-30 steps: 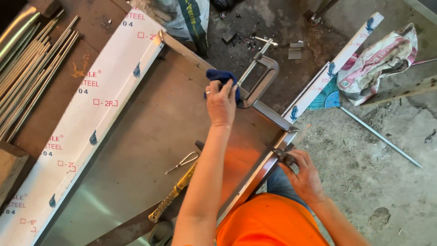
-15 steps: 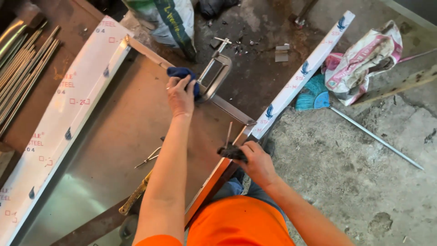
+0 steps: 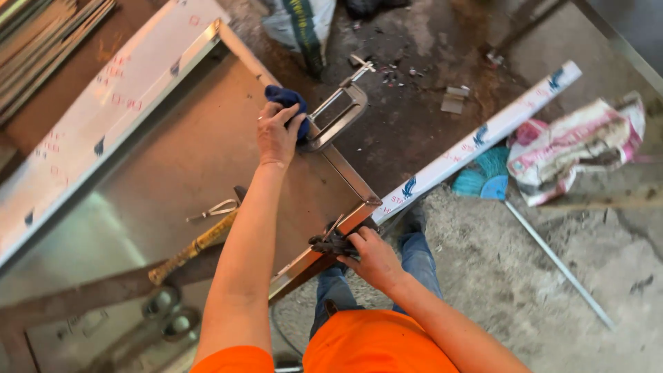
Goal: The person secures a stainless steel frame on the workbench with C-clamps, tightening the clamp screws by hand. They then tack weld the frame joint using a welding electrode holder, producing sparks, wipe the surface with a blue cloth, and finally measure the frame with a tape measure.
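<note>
The left hand [image 3: 278, 135] presses a dark blue cloth [image 3: 286, 103] against the far edge of the steel sheet [image 3: 173, 173] on the bench, fingers closed over it — just beside a metal C-clamp [image 3: 338, 114] gripping that same edge. The right hand [image 3: 373, 257] is clamped on dark locking pliers [image 3: 331, 243] at the sheet's near corner. Farther in, on the sheet, lie a wooden-handled hammer [image 3: 197, 245] and small snips [image 3: 214, 209]. A film-wrapped steel strip [image 3: 483, 138] lies on the concrete floor [image 3: 539, 290].

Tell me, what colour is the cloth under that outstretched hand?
Dark blue cloth, pressed by the left hand; the head view shows it.
</note>
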